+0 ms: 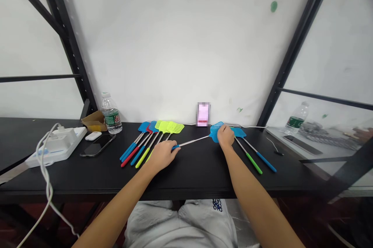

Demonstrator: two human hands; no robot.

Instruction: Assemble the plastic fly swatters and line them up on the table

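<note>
A blue fly swatter (pixel 194 140) with a silver shaft stretches between my two hands above the black table. My left hand (pixel 163 154) is closed round its blue handle. At the other end, my right hand (pixel 225 136) grips the blue perforated head, hiding part of it. Left of my left hand lie several fly swatters side by side, among them a red-handled one (pixel 130 156) and yellow-green ones (pixel 175 127). Beyond my right hand rest a green-handled swatter (pixel 254 163) and a blue-handled swatter (pixel 266 161).
On the left stand a white power strip (pixel 68 145) with cables, a phone (pixel 97 145), a white earphone case (pixel 93 136), a cardboard box (pixel 95 121) and a water bottle (pixel 111 115). A pink-screened device (pixel 203 114) leans on the wall. Black metal uprights flank the table.
</note>
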